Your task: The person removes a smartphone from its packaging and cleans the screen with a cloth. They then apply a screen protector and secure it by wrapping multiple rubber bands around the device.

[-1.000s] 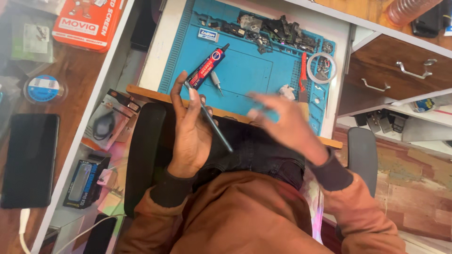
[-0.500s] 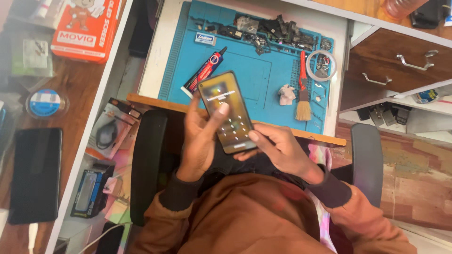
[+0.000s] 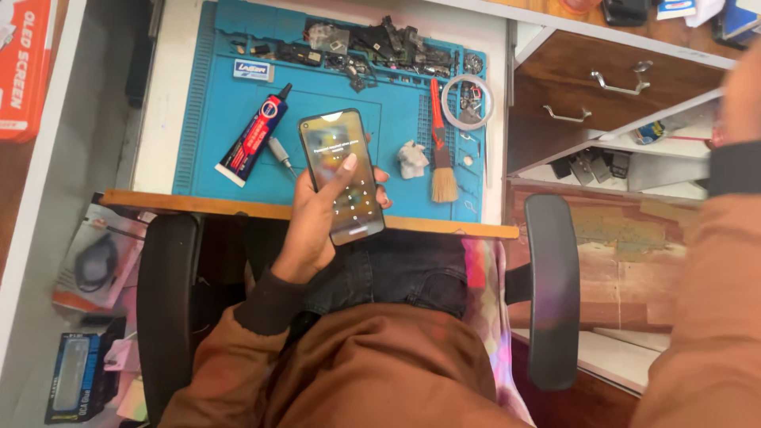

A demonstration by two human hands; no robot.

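Note:
My left hand [image 3: 311, 226] holds a smartphone [image 3: 326, 141] upright over the front edge of the desk, with the thumb resting on its lit screen. The screen shows a keypad-like layout. Just past the phone, a blue work mat [image 3: 208, 127] carries a black and red glue tube [image 3: 255, 136], a small metal tool [image 3: 279, 150] and a white crumpled wad [image 3: 412, 159]. My right arm is raised at the right edge. Only the brown sleeve, its dark cuff and a bit of my right hand [image 3: 745, 83] show, so its fingers are out of sight.
A brush with an orange handle [image 3: 441, 150], a ring of clear tape [image 3: 468, 101] and several dark phone parts [image 3: 372, 40] lie on the mat. Wooden drawers [image 3: 618, 79] stand to the right. Black chair armrests [image 3: 165, 301] [image 3: 552, 293] flank my lap. Boxes and packets sit at the left.
The phone was turned face up and lit, then my right hand left it and rose to the right edge. My left hand alone holds it now, thumb on the screen.

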